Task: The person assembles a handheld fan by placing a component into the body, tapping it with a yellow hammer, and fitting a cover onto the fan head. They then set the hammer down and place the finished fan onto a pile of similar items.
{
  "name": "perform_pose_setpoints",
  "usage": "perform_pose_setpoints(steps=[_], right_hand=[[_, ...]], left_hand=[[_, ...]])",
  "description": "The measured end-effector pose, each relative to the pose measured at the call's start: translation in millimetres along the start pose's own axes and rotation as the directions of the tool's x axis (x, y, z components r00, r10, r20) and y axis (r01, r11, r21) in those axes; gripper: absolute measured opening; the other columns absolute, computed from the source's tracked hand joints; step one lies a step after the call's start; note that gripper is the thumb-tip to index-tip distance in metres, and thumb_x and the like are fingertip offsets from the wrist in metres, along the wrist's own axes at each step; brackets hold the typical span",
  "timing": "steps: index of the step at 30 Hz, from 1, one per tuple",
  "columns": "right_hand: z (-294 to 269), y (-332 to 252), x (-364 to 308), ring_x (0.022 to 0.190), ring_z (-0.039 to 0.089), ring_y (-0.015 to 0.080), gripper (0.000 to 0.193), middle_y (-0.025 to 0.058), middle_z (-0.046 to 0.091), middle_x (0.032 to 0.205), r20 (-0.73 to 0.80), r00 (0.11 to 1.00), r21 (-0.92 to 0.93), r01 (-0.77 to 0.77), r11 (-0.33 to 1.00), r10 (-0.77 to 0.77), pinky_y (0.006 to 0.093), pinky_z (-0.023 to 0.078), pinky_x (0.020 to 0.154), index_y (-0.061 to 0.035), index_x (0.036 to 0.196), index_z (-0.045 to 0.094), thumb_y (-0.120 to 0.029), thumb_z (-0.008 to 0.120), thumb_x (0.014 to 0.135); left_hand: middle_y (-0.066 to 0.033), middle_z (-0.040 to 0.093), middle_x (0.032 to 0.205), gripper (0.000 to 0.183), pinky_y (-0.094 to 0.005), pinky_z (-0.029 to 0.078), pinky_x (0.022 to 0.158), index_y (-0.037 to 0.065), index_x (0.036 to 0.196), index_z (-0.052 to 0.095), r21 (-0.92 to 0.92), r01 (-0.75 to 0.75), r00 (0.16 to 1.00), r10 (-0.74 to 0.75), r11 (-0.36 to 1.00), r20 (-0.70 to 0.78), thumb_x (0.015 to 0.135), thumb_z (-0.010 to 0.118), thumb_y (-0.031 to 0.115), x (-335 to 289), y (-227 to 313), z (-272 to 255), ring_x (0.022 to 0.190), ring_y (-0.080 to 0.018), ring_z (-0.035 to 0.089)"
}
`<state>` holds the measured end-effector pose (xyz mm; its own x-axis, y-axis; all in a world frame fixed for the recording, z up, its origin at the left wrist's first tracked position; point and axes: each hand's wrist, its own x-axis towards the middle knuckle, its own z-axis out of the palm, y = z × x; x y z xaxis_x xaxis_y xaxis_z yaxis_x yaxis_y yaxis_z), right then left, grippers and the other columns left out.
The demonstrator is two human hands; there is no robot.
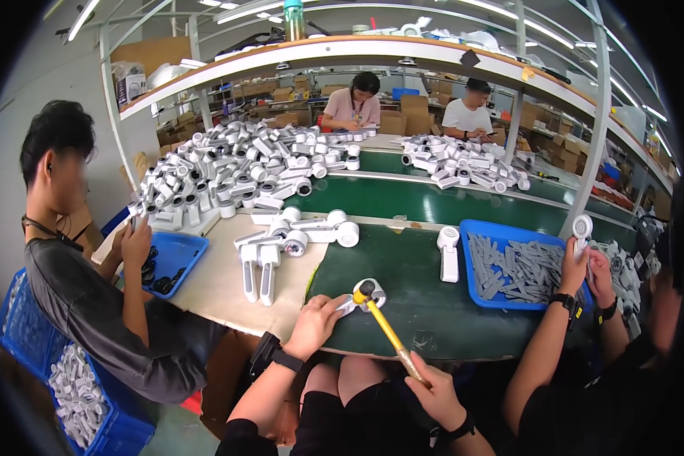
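My left hand (314, 325) is closed round the handle of a white handheld device with a round, ring-like head (378, 288), held low over the green work mat (403, 254). In my right hand (438, 394) is a hammer (388, 332) with a yellow shaft, gripped near the shaft's end. Its black-and-yellow head is right over the device's round head, partly hiding it; whether they touch I cannot tell. Beyond my left hand several similar white devices (267, 251) lie together on a beige board. Another white device (448, 254) lies alone on the mat to the right.
A large heap of white devices (228, 167) covers the back left. At right stands a blue tray (473, 289) of grey strips; a co-worker's hands (577, 266) hold a device beside it. A co-worker (121, 281) sits at left near another blue tray (194, 262). A shelf (372, 47) spans overhead.
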<state>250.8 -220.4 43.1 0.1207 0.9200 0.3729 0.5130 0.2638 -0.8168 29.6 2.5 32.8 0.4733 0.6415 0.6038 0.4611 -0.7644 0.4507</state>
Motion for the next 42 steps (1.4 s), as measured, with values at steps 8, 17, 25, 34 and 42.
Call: perform_pose_setpoints(steps=[8,17,25,34,42], right_hand=[[-19,15,-43,0.067,0.052,0.0077,0.056,0.0037,0.061,0.084,-0.176,0.984,0.096,-0.013,0.995,0.030,0.0228,0.043,0.061,0.0023,0.139,0.051,-0.002,0.070,0.087],[-30,18,-68,0.063,0.044,0.0064,0.051,-0.0007,0.052,0.077,-0.278,0.959,0.179,-0.008,0.984,0.058,0.0225,0.038,0.056,0.0021,0.140,0.051,-0.004,0.067,0.091],[-44,11,-99,0.059,0.040,0.0047,0.051,-0.0039,0.048,0.070,-0.376,0.913,0.247,-0.066,0.967,0.158,0.0217,0.035,0.053,0.0007,0.142,0.050,-0.004,0.066,0.094],[-53,33,-120,0.057,0.041,0.0042,0.053,-0.0046,0.048,0.070,-0.394,0.893,0.264,-0.118,0.957,0.219,0.0211,0.036,0.052,-0.0010,0.144,0.047,-0.003,0.064,0.094],[-43,29,-98,0.059,0.042,0.0042,0.052,-0.0044,0.051,0.073,-0.308,0.944,0.225,-0.045,0.973,0.115,0.0207,0.036,0.053,-0.0002,0.143,0.048,-0.005,0.065,0.094]], left_hand=[[-0.0176,0.058,0.093,0.045,-0.0456,0.046,0.072,0.005,0.127,0.059,0.467,0.228,0.941,-0.071,0.855,-0.330,0.083,0.061,0.000,-15,-70,-28,0.084,-0.0357,0.057],[-0.0239,0.052,0.130,0.045,-0.0484,0.041,0.101,0.006,0.125,0.061,0.267,0.001,0.999,0.014,0.964,-0.052,0.081,0.069,0.009,73,24,58,0.120,-0.0395,0.048],[-0.0319,0.033,0.146,0.038,-0.0508,0.033,0.110,0.020,0.122,0.068,-0.159,-0.199,0.944,0.233,0.967,0.233,0.084,0.073,0.024,159,104,237,0.131,-0.0508,0.035],[-0.0278,0.038,0.141,0.030,-0.0490,0.044,0.100,0.009,0.095,0.063,-0.087,-0.066,0.980,0.081,0.994,0.182,0.071,0.081,0.012,151,80,223,0.116,-0.0496,0.047],[-0.0181,0.062,0.120,0.053,-0.0360,0.046,0.102,0.000,0.124,0.051,-0.373,0.235,0.916,-0.077,0.897,0.393,0.077,0.074,0.011,93,67,97,0.115,-0.0290,0.062]])
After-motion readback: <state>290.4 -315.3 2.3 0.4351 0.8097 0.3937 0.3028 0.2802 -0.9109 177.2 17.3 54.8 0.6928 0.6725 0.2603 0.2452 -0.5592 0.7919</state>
